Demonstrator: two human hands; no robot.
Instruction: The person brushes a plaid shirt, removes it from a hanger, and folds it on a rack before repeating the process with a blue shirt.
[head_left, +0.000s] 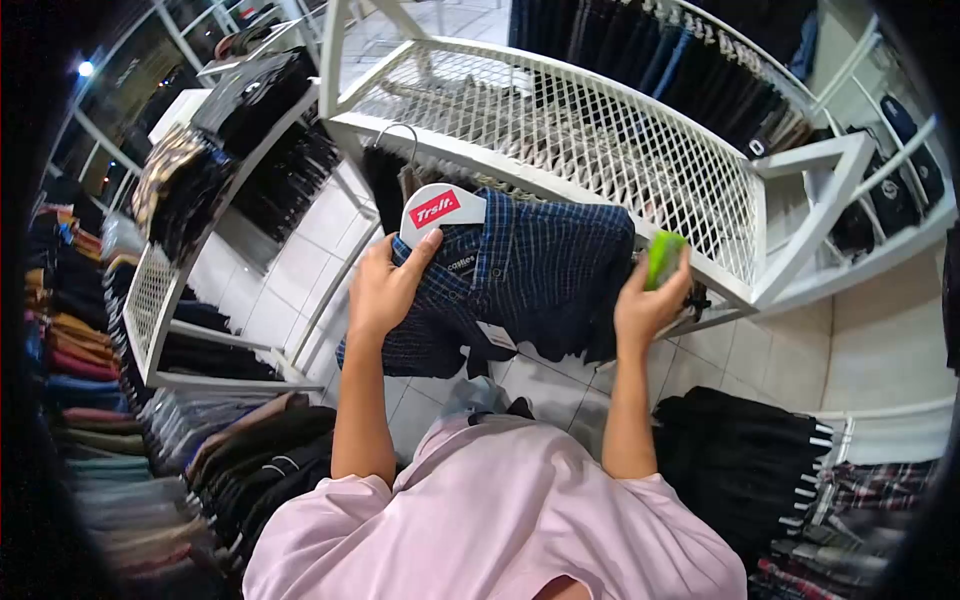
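A dark blue plaid shirt [560, 240] hangs sideways in front of me on a white hanger [445, 218] with a red label. My left hand [385, 290] is closed at the collar, thumb over the front by the hanger's base and fingers behind. A white paper tag [497, 336] dangles from the shirt's lower side. At the shirt's right end, my right hand [648, 308] is closed around a small bright green object [664, 258], mostly covered by the fingers; I cannot tell its kind.
Just beyond the shirt stands a white rack with a mesh top [600, 130], clothes hanging beneath. Folded clothes [250, 100] lie on another rack to the left. Hanging garments [110, 420] line the left, and black garments [735, 460] hang close at the right.
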